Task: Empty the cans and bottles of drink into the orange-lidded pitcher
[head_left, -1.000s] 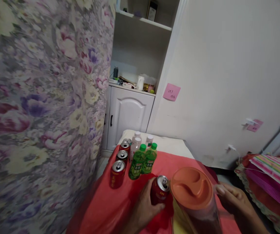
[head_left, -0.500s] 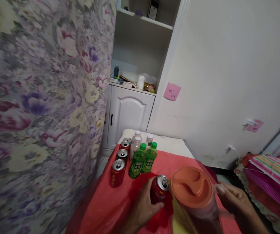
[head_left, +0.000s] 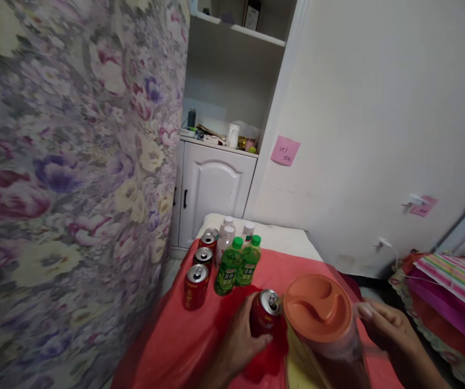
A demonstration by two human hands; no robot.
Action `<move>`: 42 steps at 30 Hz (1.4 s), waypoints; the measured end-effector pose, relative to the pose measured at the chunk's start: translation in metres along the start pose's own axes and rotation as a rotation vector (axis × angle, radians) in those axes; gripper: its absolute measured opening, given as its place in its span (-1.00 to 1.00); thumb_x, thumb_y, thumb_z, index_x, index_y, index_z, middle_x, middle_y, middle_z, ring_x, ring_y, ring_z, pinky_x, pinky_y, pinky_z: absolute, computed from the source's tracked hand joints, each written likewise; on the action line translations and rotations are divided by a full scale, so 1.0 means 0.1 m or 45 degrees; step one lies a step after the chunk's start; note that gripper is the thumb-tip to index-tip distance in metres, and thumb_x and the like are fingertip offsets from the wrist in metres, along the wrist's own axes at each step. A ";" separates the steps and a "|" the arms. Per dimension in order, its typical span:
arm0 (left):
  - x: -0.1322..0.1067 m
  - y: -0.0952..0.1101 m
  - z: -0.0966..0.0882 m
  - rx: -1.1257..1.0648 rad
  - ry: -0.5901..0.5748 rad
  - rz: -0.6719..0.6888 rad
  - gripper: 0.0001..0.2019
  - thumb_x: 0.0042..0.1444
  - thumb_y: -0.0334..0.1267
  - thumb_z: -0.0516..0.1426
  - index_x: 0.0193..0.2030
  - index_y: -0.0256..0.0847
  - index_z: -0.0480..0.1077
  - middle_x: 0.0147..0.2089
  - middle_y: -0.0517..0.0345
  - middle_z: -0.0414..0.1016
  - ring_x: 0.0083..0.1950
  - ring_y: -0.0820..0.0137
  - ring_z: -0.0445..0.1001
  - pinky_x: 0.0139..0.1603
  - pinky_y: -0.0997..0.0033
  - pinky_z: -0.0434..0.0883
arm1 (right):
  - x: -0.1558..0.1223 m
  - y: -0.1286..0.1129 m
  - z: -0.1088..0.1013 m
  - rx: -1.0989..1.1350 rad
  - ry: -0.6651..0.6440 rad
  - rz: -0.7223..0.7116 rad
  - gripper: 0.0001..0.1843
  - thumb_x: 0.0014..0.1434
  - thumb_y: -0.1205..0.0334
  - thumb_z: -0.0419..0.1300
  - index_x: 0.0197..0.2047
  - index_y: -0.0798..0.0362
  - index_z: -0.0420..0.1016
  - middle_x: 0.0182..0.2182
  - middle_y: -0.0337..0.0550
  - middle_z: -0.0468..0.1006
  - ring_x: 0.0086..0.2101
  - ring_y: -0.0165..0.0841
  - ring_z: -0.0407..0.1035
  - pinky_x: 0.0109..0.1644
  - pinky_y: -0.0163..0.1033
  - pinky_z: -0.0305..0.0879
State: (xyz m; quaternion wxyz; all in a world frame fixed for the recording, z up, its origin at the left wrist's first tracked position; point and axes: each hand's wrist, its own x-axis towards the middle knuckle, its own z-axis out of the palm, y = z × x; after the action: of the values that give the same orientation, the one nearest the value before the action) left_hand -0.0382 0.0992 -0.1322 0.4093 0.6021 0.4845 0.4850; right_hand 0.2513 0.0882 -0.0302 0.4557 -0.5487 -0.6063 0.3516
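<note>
My left hand (head_left: 245,337) is wrapped round a red drink can (head_left: 263,316), whose opened silver top faces up. Close against the can's right side is a clear pitcher (head_left: 343,359) with an orange lid (head_left: 317,308), leaning toward the can so that its spout comes to the can's rim. My right hand (head_left: 388,329) is closed round the pitcher's handle, which is mostly hidden by the fingers. Whether liquid passes between spout and can, I cannot tell. Under the pitcher lies a yellowish flat board (head_left: 303,362).
Several red cans (head_left: 195,286) stand in a row on the red tablecloth (head_left: 163,335) at left. Beside them are green-capped bottles (head_left: 227,270) and white-capped bottles (head_left: 227,237). A floral curtain (head_left: 74,189) hangs at left, with a white cabinet (head_left: 216,183) behind the table.
Almost nothing differs. The pitcher and my right hand sit very slightly higher in view; my left hand keeps its hold on the can.
</note>
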 end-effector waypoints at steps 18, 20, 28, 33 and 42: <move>0.02 -0.13 0.05 0.020 0.029 -0.024 -0.19 -0.22 -0.47 0.27 0.28 -0.08 0.28 0.34 -0.06 0.45 0.38 0.03 0.35 0.43 0.03 0.24 | 0.01 -0.07 -0.06 -0.082 0.029 -0.075 -0.37 0.11 -0.37 0.19 -0.61 0.00 0.21 -0.61 -0.39 -0.06 -0.56 -0.46 -0.14 -0.49 -0.25 -0.20; 0.02 -0.13 0.05 0.028 0.024 -0.008 -0.20 -0.22 -0.47 0.26 0.27 -0.08 0.30 0.32 -0.04 0.46 0.37 0.03 0.37 0.43 0.03 0.24 | 0.01 -0.09 -0.05 -0.077 0.049 -0.067 -0.36 0.09 -0.37 0.20 -0.63 -0.01 0.16 -0.60 -0.39 -0.06 -0.56 -0.45 -0.13 -0.49 -0.25 -0.20; 0.02 -0.11 0.03 0.026 0.012 -0.019 -0.19 -0.23 -0.44 0.28 0.29 -0.17 0.30 0.33 -0.10 0.45 0.37 0.02 0.36 0.43 0.08 0.23 | 0.00 -0.11 -0.04 -0.083 0.074 -0.085 -0.35 0.09 -0.35 0.21 -0.64 -0.01 0.11 -0.60 -0.38 -0.06 -0.55 -0.45 -0.13 -0.49 -0.25 -0.19; 0.02 -0.08 0.02 0.059 0.009 -0.052 -0.18 -0.23 -0.45 0.29 0.29 -0.18 0.29 0.33 -0.13 0.45 0.36 0.00 0.36 0.42 0.08 0.24 | 0.00 -0.12 -0.04 -0.091 0.067 -0.064 -0.34 0.08 -0.36 0.20 -0.65 -0.02 0.07 -0.60 -0.37 -0.06 -0.56 -0.44 -0.11 -0.49 -0.25 -0.17; 0.02 -0.10 0.02 0.013 0.014 -0.026 -0.19 -0.24 -0.44 0.28 0.28 -0.15 0.29 0.33 -0.13 0.45 0.36 -0.01 0.36 0.42 0.04 0.24 | 0.00 -0.08 -0.03 -0.086 0.028 -0.096 -0.38 0.15 -0.33 0.16 -0.56 -0.03 0.03 -0.51 -0.37 -0.12 -0.48 -0.42 -0.18 -0.43 -0.24 -0.22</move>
State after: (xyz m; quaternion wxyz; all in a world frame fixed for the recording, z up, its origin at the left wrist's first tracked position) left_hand -0.0375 0.1026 -0.1417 0.4083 0.5967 0.4953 0.4816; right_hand 0.2516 0.0865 -0.0213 0.4564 -0.5444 -0.6331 0.3075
